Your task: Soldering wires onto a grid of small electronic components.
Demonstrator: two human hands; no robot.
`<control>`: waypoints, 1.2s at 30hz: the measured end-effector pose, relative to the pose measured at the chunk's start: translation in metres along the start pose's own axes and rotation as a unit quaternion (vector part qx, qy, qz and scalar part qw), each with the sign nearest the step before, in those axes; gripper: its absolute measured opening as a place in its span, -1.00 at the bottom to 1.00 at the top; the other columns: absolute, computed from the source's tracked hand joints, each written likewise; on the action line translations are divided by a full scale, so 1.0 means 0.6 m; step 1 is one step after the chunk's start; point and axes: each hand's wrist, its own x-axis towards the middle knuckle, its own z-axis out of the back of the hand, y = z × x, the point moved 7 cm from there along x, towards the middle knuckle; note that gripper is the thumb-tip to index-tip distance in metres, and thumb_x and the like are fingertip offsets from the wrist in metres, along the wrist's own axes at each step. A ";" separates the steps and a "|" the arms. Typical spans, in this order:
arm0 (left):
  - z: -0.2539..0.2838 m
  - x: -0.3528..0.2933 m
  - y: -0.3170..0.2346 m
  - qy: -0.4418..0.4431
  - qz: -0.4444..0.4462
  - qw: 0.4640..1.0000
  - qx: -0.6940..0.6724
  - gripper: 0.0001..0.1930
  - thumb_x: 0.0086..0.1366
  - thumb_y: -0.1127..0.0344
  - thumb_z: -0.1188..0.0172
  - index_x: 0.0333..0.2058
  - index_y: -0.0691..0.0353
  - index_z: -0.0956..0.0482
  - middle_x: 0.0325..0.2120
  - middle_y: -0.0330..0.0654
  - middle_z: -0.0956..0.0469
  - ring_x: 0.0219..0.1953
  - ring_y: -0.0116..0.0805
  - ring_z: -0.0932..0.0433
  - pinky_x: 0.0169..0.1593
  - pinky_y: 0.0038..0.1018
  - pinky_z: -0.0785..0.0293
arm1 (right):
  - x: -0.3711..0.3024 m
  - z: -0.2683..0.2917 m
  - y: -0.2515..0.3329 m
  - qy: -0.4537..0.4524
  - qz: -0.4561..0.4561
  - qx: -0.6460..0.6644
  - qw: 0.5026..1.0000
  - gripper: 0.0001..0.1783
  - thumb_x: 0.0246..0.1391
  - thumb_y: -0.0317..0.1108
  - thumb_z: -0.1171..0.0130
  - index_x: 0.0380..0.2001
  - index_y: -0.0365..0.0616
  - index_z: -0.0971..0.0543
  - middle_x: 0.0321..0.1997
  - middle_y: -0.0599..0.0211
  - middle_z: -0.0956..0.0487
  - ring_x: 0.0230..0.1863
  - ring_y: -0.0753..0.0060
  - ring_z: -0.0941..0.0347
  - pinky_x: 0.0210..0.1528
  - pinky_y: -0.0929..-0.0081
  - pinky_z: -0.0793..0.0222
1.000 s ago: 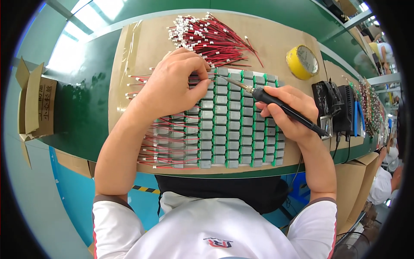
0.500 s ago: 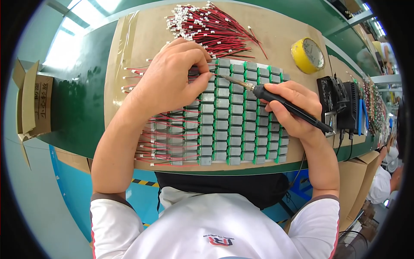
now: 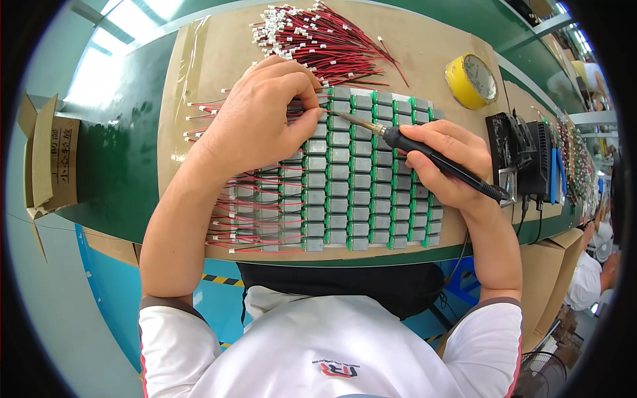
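Note:
My left hand point(image 3: 269, 109) is over the far left part of a grid of grey blocks with green circuit-board edges point(image 3: 338, 190). Its thumb and forefinger pinch a thin wire lead, mostly covered by the fingers. From the right, my right hand point(image 3: 468, 162) grips the black handle of a soldering iron point(image 3: 439, 160). The iron's tip points left and reaches a block's green edge right by the left fingertips; contact is too small to make out. Red and black wire leads point(image 3: 265, 232) run across the left columns of blocks.
Beyond the grid lies a heap of red and black leads with white connectors point(image 3: 332, 56). A yellow tape roll point(image 3: 470, 81) rests at the far right. Right of my hand are a black soldering station point(image 3: 539, 162) and blue-handled tool point(image 3: 559, 176). An open carton point(image 3: 56, 159) stands left.
The whole picture has shifted slightly left. Both hands hold almost the same pose, and the iron's tip stays near the left fingertips.

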 end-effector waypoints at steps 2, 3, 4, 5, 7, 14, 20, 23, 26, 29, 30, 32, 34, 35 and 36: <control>-0.001 0.000 0.000 0.001 0.000 1.000 0.001 -0.89 0.25 0.44 -0.38 -0.35 0.32 -0.62 -0.11 -0.09 -0.71 0.01 -0.07 -0.63 0.16 -0.21 -0.56 | 0.000 0.000 0.000 0.003 0.002 -0.002 1.000 -0.66 0.12 -0.51 -0.45 -0.02 -0.39 -0.78 -0.27 0.04 -0.76 -0.32 0.23 -0.71 -0.29 0.42 -0.59; -0.001 0.000 0.000 0.001 0.000 1.000 0.002 -0.89 0.25 0.45 -0.38 -0.35 0.32 -0.62 -0.11 -0.09 -0.71 0.01 -0.07 -0.63 0.17 -0.21 -0.55 | 0.000 0.000 0.000 0.005 0.005 -0.004 1.000 -0.66 0.12 -0.51 -0.45 -0.02 -0.39 -0.78 -0.27 0.04 -0.76 -0.32 0.23 -0.71 -0.29 0.42 -0.59; -0.001 0.000 0.000 0.000 -0.001 1.000 0.004 -0.89 0.25 0.45 -0.38 -0.35 0.32 -0.62 -0.11 -0.09 -0.71 0.01 -0.07 -0.63 0.17 -0.21 -0.55 | 0.000 0.000 0.001 0.005 0.005 -0.004 1.000 -0.66 0.12 -0.51 -0.45 -0.02 -0.39 -0.78 -0.27 0.04 -0.76 -0.32 0.23 -0.71 -0.29 0.42 -0.59; -0.001 0.000 0.000 0.000 -0.001 1.000 0.003 -0.89 0.25 0.45 -0.38 -0.35 0.32 -0.62 -0.11 -0.09 -0.71 0.01 -0.07 -0.63 0.17 -0.21 -0.55 | -0.001 0.001 0.002 0.000 0.005 0.000 1.000 -0.66 0.12 -0.51 -0.45 -0.02 -0.39 -0.78 -0.27 0.04 -0.76 -0.32 0.23 -0.71 -0.30 0.43 -0.59; -0.001 0.000 0.001 0.001 0.003 1.000 0.000 -0.89 0.25 0.44 -0.38 -0.36 0.32 -0.62 -0.11 -0.09 -0.71 0.01 -0.07 -0.63 0.17 -0.21 -0.55 | -0.002 0.001 0.002 -0.006 0.005 0.004 1.000 -0.66 0.12 -0.51 -0.45 -0.02 -0.39 -0.77 -0.26 0.03 -0.76 -0.32 0.23 -0.71 -0.30 0.43 -0.60; -0.001 0.001 -0.001 0.002 0.002 1.000 0.003 -0.89 0.25 0.43 -0.37 -0.36 0.31 -0.62 -0.11 -0.09 -0.71 0.02 -0.08 -0.62 0.18 -0.21 -0.55 | 0.001 0.001 0.005 0.001 0.015 -0.006 1.000 -0.66 0.11 -0.51 -0.45 -0.02 -0.40 -0.78 -0.26 0.02 -0.76 -0.32 0.22 -0.72 -0.30 0.42 -0.60; -0.001 -0.001 0.000 0.004 0.005 1.000 0.005 -0.89 0.25 0.43 -0.37 -0.35 0.32 -0.62 -0.10 -0.08 -0.71 0.03 -0.06 -0.63 0.19 -0.20 -0.54 | 0.003 -0.001 0.005 0.003 0.031 -0.007 0.999 -0.65 0.11 -0.51 -0.46 -0.02 -0.40 -0.78 -0.27 0.02 -0.76 -0.33 0.21 -0.72 -0.30 0.42 -0.61; -0.002 0.002 -0.002 0.005 0.002 1.000 0.008 -0.89 0.25 0.43 -0.37 -0.35 0.32 -0.62 -0.10 -0.07 -0.71 0.04 -0.05 -0.63 0.20 -0.20 -0.54 | 0.000 0.001 0.007 0.001 0.026 -0.003 1.000 -0.65 0.12 -0.51 -0.45 -0.01 -0.41 -0.77 -0.27 0.02 -0.76 -0.33 0.22 -0.72 -0.30 0.43 -0.61; -0.002 0.002 -0.001 0.000 0.004 1.000 0.005 -0.89 0.25 0.44 -0.37 -0.35 0.32 -0.62 -0.10 -0.07 -0.71 0.03 -0.05 -0.63 0.19 -0.20 -0.55 | -0.005 0.006 0.004 -0.014 0.007 0.009 1.000 -0.65 0.16 -0.51 -0.44 0.01 -0.42 -0.76 -0.27 0.02 -0.76 -0.32 0.24 -0.72 -0.30 0.43 -0.60; 0.001 0.002 -0.001 -0.002 0.002 1.000 -0.001 -0.89 0.25 0.43 -0.38 -0.36 0.32 -0.61 -0.10 -0.08 -0.71 0.03 -0.06 -0.63 0.18 -0.20 -0.55 | 0.004 0.018 0.008 -0.048 0.010 0.013 0.999 -0.65 0.24 -0.51 -0.41 0.06 -0.43 -0.73 -0.25 0.02 -0.76 -0.30 0.28 -0.73 -0.28 0.45 -0.61; 0.003 0.001 -0.002 0.003 0.005 1.000 0.003 -0.89 0.25 0.43 -0.38 -0.36 0.31 -0.61 -0.11 -0.09 -0.71 0.03 -0.06 -0.62 0.18 -0.20 -0.55 | 0.011 0.023 0.011 -0.053 0.038 0.002 0.998 -0.64 0.29 -0.53 -0.38 0.12 -0.43 -0.70 -0.23 0.05 -0.77 -0.30 0.30 -0.74 -0.25 0.46 -0.62; -0.003 0.003 0.000 0.007 0.009 1.000 0.003 -0.89 0.24 0.43 -0.38 -0.37 0.30 -0.62 -0.12 -0.11 -0.72 0.04 -0.07 -0.62 0.19 -0.19 -0.54 | 0.029 0.042 0.012 -0.063 0.060 -0.078 0.993 -0.61 0.32 -0.54 -0.36 0.18 -0.42 -0.66 -0.20 0.10 -0.79 -0.31 0.40 -0.73 -0.25 0.52 -0.61; -0.003 0.003 0.001 0.004 0.005 1.000 0.002 -0.89 0.24 0.43 -0.38 -0.37 0.30 -0.61 -0.11 -0.11 -0.72 0.04 -0.06 -0.62 0.20 -0.19 -0.53 | 0.040 0.050 -0.019 -0.093 -0.038 0.001 0.995 -0.62 0.41 -0.52 -0.28 0.25 -0.29 -0.65 -0.16 0.27 -0.81 -0.29 0.56 -0.71 -0.26 0.61 -0.59; -0.002 0.002 0.001 0.006 0.007 1.000 0.002 -0.88 0.24 0.42 -0.39 -0.38 0.30 -0.61 -0.11 -0.11 -0.72 0.04 -0.06 -0.61 0.20 -0.18 -0.53 | 0.054 0.055 -0.033 -0.084 -0.066 0.017 0.994 -0.62 0.43 -0.51 -0.25 0.26 -0.22 -0.66 -0.15 0.32 -0.81 -0.28 0.62 -0.70 -0.26 0.63 -0.59; 0.000 0.000 0.002 0.003 0.009 1.000 0.005 -0.88 0.24 0.42 -0.39 -0.38 0.29 -0.61 -0.12 -0.11 -0.72 0.04 -0.05 -0.61 0.20 -0.17 -0.53 | 0.071 0.057 -0.039 -0.068 -0.084 -0.042 0.993 -0.65 0.42 -0.52 -0.23 0.21 -0.13 -0.69 -0.14 0.30 -0.82 -0.30 0.52 -0.72 -0.25 0.53 -0.62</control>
